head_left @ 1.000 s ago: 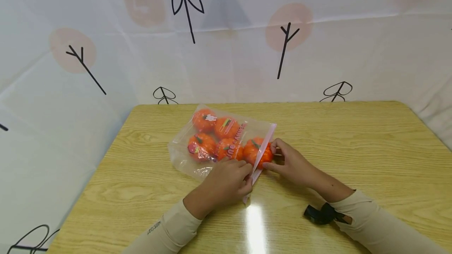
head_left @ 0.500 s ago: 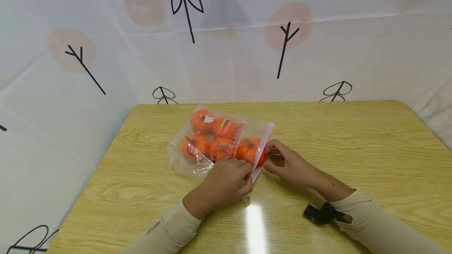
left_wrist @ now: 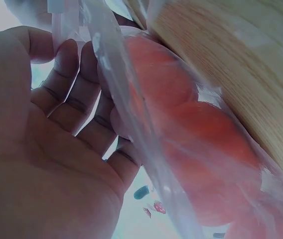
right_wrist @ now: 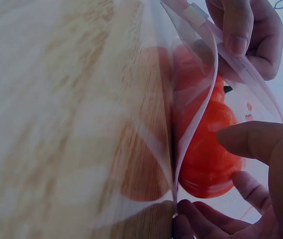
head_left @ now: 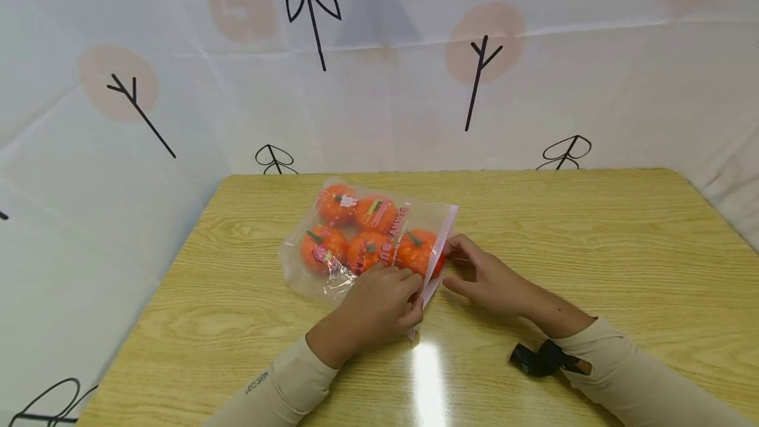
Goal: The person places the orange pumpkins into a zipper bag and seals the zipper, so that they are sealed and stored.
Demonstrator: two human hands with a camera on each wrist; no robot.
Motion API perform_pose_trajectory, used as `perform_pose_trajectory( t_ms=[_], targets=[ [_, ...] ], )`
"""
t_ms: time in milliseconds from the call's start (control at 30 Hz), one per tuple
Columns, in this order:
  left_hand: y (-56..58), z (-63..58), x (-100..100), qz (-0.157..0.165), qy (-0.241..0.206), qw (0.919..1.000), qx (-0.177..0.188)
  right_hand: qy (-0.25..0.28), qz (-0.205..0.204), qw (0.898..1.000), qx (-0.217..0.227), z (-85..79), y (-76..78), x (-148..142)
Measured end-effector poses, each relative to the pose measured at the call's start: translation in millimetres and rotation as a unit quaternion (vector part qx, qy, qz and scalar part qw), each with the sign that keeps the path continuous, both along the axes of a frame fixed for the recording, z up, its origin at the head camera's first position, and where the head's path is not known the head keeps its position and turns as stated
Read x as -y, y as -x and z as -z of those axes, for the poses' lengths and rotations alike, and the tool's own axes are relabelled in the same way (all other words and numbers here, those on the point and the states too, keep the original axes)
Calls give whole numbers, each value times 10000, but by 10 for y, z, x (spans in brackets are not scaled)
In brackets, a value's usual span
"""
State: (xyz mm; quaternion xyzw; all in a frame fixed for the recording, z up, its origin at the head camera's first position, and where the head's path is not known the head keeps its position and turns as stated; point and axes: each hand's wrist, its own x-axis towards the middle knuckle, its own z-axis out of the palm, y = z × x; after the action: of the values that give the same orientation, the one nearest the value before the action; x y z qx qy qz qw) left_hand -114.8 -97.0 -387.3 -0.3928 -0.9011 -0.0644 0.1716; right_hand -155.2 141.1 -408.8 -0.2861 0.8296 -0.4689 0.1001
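A clear printed zipper bag (head_left: 428,217) lies on the table, its pink-edged mouth facing right. Several small orange pumpkins with green stems are inside; the nearest pumpkin (head_left: 417,252) sits just within the mouth. My left hand (head_left: 379,302) pinches the mouth's near edge between thumb and fingers, close to the white slider (right_wrist: 195,15). At the opening, my right hand (head_left: 489,279) has its thumb and fingers apart around that pumpkin's outer end. In the right wrist view the thumb tip meets the pumpkin (right_wrist: 209,154) and the lower fingertips are right at the bag's edge.
The wood-grain table (head_left: 593,236) extends around the bag. A white cloth (head_left: 391,104) with plant drawings hangs behind and on the left. A black device (head_left: 536,359) is strapped at the right wrist.
The pumpkin at the mouth has slid left, deeper into the bag, with the right hand following slightly. The other pumpkins have shifted left too. The left hand keeps its grip on the edge.
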Motion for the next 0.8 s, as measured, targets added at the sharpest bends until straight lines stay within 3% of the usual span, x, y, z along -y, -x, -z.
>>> perform_pose_trajectory(
  t_ms=[333,800],
  targets=[
    [-11,-18,4,-28,19,10000,67,-48,114,9998,-128,1,-3,10],
    [10,5,10,-34,-296,9988,-395,-383,97,9991,-142,-17,-14,13]
  ],
)
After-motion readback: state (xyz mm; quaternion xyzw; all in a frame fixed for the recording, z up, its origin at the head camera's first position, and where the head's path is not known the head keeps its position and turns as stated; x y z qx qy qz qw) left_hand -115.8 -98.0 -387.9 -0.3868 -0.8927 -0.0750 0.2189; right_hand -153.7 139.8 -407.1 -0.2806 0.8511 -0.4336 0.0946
